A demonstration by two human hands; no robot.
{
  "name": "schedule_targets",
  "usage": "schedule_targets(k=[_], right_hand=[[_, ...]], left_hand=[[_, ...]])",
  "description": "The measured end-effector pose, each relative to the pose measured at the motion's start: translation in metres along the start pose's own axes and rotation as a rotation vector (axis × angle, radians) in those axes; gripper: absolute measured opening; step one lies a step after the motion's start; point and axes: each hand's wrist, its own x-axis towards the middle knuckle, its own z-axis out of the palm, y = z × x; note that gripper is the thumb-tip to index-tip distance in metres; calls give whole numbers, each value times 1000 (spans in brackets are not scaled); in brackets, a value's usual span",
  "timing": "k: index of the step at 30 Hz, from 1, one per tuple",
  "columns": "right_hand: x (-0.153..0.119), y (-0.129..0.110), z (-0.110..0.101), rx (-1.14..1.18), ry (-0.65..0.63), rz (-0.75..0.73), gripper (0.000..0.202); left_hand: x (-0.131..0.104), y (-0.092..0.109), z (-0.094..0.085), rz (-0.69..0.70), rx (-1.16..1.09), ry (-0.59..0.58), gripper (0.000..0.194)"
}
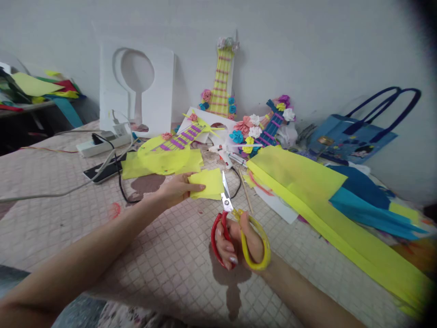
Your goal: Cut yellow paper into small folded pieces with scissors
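Between the thumb and fingers of my left hand [180, 187] is a small yellow paper piece [208, 183], held flat above the table. My right hand [235, 241] grips a pair of scissors [226, 203] with one red and one yellow handle. Their blades point up, at the right edge of the yellow piece; I cannot tell whether they touch it. A larger yellow sheet [164, 161] lies just behind my left hand. Past the scissors' tips rests a white glue gun [223, 156], its black cord curving down beside the blades.
Long yellow paper [327, 214] stretches across the right side, near blue paper [372, 209] and a blue bag [351, 136]. Flower-trimmed paper instruments [221, 82] lean at the back. A power strip [102, 145] and phone [102, 168] lie left, with cables crossing the table.
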Motion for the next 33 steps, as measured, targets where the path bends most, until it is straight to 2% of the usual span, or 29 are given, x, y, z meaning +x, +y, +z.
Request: schedule_targets(k=[13, 19, 25, 33], right_hand=[[2, 4, -6, 24, 13, 0, 59], [0, 1, -4, 5, 37, 27, 61], [-2, -3, -3, -7, 36, 24, 63], [1, 0, -8, -38, 45, 23, 62]], left_hand=[[2, 3, -3, -7, 7, -62, 30], [0, 5, -2, -16, 18, -46, 30], [1, -2, -1, -31, 38, -50, 40], [3, -6, -3, -50, 26, -27, 39]])
